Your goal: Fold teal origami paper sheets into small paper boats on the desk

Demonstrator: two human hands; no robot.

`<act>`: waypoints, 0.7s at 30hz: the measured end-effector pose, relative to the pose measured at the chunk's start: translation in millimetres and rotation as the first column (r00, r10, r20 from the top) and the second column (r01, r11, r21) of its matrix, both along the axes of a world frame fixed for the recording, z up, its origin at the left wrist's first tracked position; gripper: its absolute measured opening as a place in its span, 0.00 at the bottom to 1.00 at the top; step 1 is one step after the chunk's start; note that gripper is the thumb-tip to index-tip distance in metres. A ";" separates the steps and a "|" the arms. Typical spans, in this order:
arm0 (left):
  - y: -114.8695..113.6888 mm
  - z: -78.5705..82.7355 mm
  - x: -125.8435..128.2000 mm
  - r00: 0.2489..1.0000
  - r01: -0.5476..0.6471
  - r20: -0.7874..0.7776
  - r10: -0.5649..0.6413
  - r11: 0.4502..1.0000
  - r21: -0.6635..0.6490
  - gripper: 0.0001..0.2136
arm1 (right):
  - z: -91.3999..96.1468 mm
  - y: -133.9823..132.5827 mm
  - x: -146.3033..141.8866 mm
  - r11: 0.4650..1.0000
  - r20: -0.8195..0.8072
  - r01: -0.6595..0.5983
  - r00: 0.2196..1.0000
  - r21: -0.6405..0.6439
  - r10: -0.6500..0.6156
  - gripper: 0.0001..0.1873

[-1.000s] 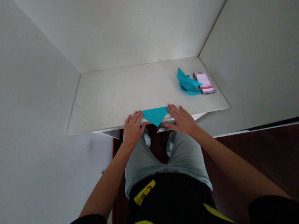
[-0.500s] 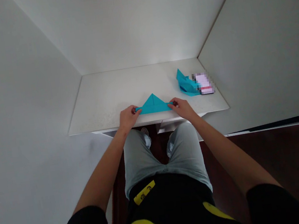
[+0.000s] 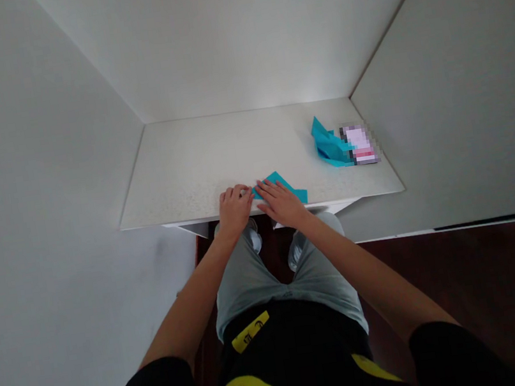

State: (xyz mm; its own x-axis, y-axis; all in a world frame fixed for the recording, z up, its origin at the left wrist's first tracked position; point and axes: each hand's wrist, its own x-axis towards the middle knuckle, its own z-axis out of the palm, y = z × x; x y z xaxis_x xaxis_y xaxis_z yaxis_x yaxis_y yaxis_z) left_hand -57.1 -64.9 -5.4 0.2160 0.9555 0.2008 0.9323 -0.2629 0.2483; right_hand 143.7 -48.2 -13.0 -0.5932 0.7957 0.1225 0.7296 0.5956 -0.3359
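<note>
A folded sheet of blue paper (image 3: 301,196) lies near the front edge of the white tabletop, turned at a slant, its peak pointing away from me. My right hand (image 3: 282,202) rests flat across its middle with the fingers stretched out, covering much of it. At the paper's left end, my left hand (image 3: 235,209) has its fingers bent, thumb and forefinger closed on the corner. The paper's right end sticks out past my right hand.
A folded blue paper boat (image 3: 330,146) stands at the right of the tabletop (image 3: 194,157). Touching or overlapping it is a phone-like object (image 3: 360,142), its screen blurred out. White walls close in the table at the back and on both sides.
My right hand has let go of the paper's right end and moved left, flat onto its middle. The paper has turned, its right end now nearer me. My left hand has shifted slightly right.
</note>
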 end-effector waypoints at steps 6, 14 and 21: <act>-40.4 -14.7 6.7 0.997 0.079 0.003 -0.079 0.997 0.014 0.29 | -4.1 5.6 6.3 0.998 -0.007 -0.059 0.998 -0.033 0.059 0.34; -41.1 -8.1 11.0 0.996 0.083 -0.018 -0.083 0.996 0.013 0.27 | 2.0 17.6 11.9 0.996 0.055 -0.090 0.994 -0.016 0.091 0.30; -31.8 1.3 11.2 0.981 0.195 0.002 -0.195 0.981 0.014 0.19 | -2.2 14.6 57.0 0.926 -0.040 0.371 0.929 0.075 -0.369 0.26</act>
State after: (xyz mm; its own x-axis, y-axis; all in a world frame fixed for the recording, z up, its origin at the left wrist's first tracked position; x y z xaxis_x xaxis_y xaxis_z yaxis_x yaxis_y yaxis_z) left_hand -45.9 -96.7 -4.2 0.3972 0.8924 0.2142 0.8621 -0.4428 0.2463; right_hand 200.7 -33.6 -15.2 -0.2544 0.9450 0.2057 0.8955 0.3105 -0.3188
